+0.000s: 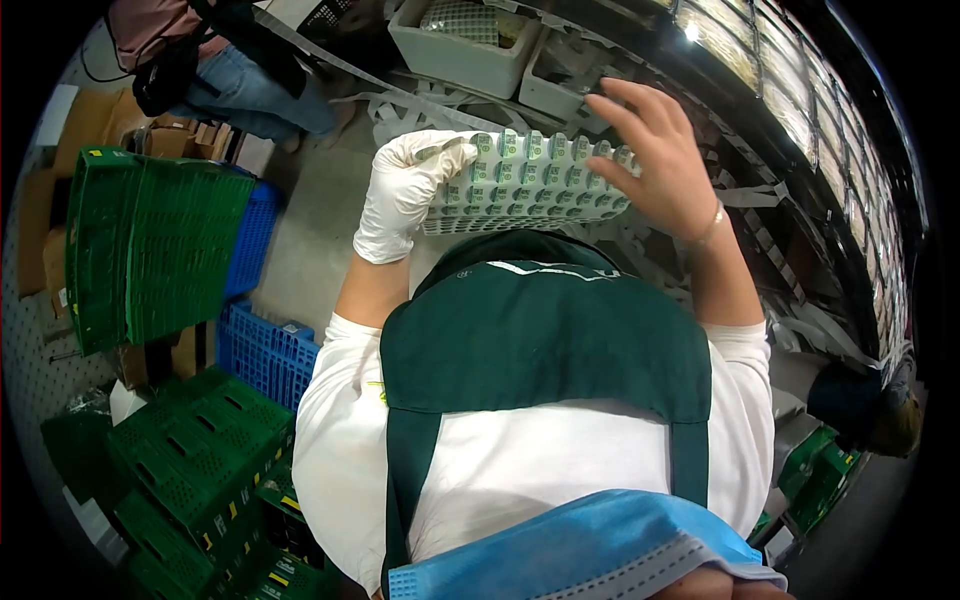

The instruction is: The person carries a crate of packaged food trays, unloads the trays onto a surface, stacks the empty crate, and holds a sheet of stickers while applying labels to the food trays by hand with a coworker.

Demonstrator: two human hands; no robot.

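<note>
"Green crates (pixel 200 445) stand left of the grip, and a white foam box (pixel 460 55) sits beyond it. What of the hands?"

"Gloved left hand (pixel 405 190) pinches the left end of a green-labelled pack (pixel 530 185), just beyond the apron (pixel 550 340). Right hand (pixel 662 155), fingers spread, is at its other end; touching or not, I can't tell."

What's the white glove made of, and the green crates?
The white glove looks like thin, smooth rubber, maybe latex: it clings and wrinkles. The green crates seem to be hard, slightly shiny plastic: their slots and small holes look moulded in.
</note>
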